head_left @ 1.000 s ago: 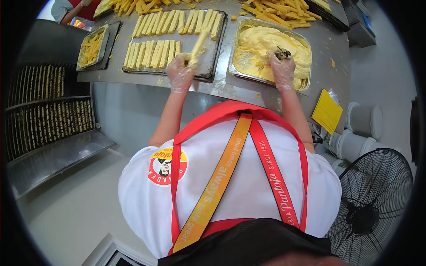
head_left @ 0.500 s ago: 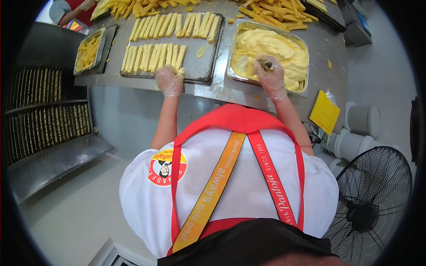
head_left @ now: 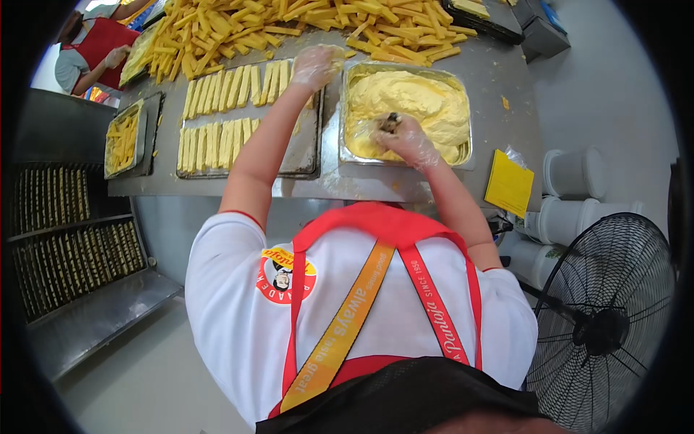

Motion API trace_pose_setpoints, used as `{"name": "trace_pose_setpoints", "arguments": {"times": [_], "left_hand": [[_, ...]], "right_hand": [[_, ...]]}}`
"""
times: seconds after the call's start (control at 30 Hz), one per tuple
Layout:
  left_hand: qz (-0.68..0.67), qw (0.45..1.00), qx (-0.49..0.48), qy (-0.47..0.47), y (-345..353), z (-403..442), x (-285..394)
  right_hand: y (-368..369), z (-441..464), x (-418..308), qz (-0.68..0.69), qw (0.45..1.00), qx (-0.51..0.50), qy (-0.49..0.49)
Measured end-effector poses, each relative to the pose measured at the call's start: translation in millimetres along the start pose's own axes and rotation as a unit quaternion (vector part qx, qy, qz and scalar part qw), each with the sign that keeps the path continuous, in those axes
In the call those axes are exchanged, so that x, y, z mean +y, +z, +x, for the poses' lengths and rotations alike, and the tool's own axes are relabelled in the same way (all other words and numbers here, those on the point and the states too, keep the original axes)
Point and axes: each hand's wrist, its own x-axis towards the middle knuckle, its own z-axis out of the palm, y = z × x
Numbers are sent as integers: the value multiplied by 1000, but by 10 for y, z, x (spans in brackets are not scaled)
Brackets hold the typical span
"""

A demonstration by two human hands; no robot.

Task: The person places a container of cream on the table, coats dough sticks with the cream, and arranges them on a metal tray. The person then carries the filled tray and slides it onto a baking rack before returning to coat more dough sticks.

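My left hand point(head_left: 316, 66), in a clear plastic glove, is over the far right corner of a dark-rimmed baking tray point(head_left: 307, 148), beside a pile of bare yellow sticks point(head_left: 405, 32). Its cream-smeared fingers reach to the right, and no stick shows in them. Two rows of cream-coated sticks point(head_left: 210, 147) lie on the tray, partly behind my left forearm. My gloved right hand point(head_left: 410, 142) is closed at the near side of a metal pan point(head_left: 468, 137) of thick yellow cream point(head_left: 405, 90). A dark-ended handle point(head_left: 390, 123) sticks out of that fist; its other end is hidden.
A smaller pan of sticks point(head_left: 124, 145) stands at the left. A co-worker in a red apron point(head_left: 101, 54) is at the far left. A rack point(head_left: 79, 246), a yellow pad point(head_left: 510, 183), white buckets point(head_left: 575, 173) and a black fan point(head_left: 600, 333) surround the table.
My left hand has moved from the near row on the tray up to its far right corner, near the pile. The right hand stays at the pan. The camera view has shifted.
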Motion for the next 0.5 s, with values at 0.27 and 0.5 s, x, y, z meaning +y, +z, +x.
{"name": "trace_pose_setpoints", "arguments": {"times": [0.27,0.5], "left_hand": [[144,972,-186,6,746,1133,42],[172,971,-160,-33,875,1143,-81]], "right_hand": [[111,47,32,-203,954,-12,-218],[-82,243,166,-268,944,130,-144]]}}
